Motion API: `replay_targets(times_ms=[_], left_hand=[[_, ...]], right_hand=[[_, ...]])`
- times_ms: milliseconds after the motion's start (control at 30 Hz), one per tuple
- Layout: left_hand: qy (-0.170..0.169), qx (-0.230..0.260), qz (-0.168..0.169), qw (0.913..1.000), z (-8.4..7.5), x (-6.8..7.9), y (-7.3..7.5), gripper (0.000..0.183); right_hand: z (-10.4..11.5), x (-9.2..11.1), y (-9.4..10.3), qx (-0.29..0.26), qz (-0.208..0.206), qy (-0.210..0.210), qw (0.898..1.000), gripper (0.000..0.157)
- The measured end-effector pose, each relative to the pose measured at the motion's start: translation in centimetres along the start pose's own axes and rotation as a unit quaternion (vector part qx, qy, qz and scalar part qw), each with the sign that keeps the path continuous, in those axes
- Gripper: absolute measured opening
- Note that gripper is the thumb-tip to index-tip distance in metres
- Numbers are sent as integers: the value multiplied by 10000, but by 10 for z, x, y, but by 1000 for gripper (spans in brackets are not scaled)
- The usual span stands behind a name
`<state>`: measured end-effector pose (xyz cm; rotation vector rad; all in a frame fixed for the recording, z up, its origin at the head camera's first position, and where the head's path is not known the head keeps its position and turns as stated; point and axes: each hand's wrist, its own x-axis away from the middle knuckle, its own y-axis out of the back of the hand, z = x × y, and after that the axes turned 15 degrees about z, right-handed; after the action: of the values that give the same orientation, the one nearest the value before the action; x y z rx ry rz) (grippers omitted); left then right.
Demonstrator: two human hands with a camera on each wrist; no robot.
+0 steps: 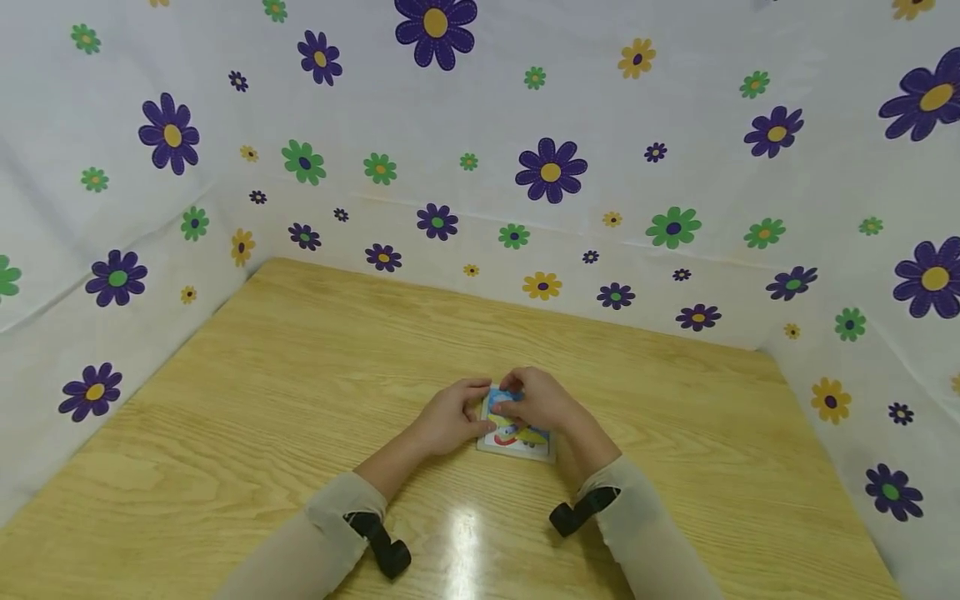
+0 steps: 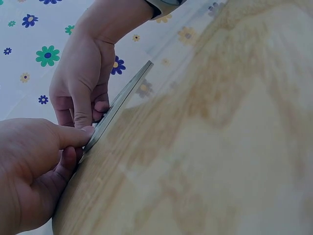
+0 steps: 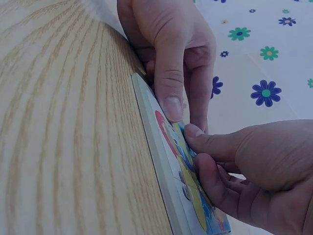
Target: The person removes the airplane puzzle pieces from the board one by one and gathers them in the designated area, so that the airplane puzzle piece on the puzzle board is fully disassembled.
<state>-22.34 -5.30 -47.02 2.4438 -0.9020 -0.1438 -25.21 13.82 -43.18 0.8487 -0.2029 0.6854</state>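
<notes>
A small picture puzzle [image 1: 517,450] lies flat on the table, its colourful yellow, blue and red picture set in a pale frame. Seams cross the picture [image 3: 188,171] in the right wrist view. My left hand [image 1: 448,419] grips the puzzle's left side, thumb over the near part and fingers along the edge. Over the upper part of the picture is my right hand [image 1: 543,402], thumb and forefinger bent with their tips at its surface. I cannot tell whether a piece is pinched between them. Edge-on in the left wrist view, the board [image 2: 124,95] shows as a thin strip.
The wood-grain table [image 1: 337,333] spreads around the puzzle on every side. White cloth with flowers [image 1: 480,192] stands along its back and both sides. A black wrist mount [image 1: 378,546] sits at the left sleeve, another mount [image 1: 585,510] at the right.
</notes>
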Motion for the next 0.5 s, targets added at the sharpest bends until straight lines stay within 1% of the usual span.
replay_targets(times_ms=[100, 233, 400, 500], left_hand=[[7, -8, 59, 10000, -1, -1, 0, 62], [47, -28, 65, 10000, -2, -2, 1, 62], [50, -7, -6, 10000, -2, -2, 1, 61], [72, 18, 10, 10000, -1, -1, 0, 61]], right_hand=[[-3, 1, 2, -325, -15, 106, 9994, 27], [-6, 3, 1, -763, -179, 372, 9962, 19], [-12, 8, -4, -935, -679, 573, 9916, 14], [-16, 14, -5, -954, -862, 582, 9900, 14]])
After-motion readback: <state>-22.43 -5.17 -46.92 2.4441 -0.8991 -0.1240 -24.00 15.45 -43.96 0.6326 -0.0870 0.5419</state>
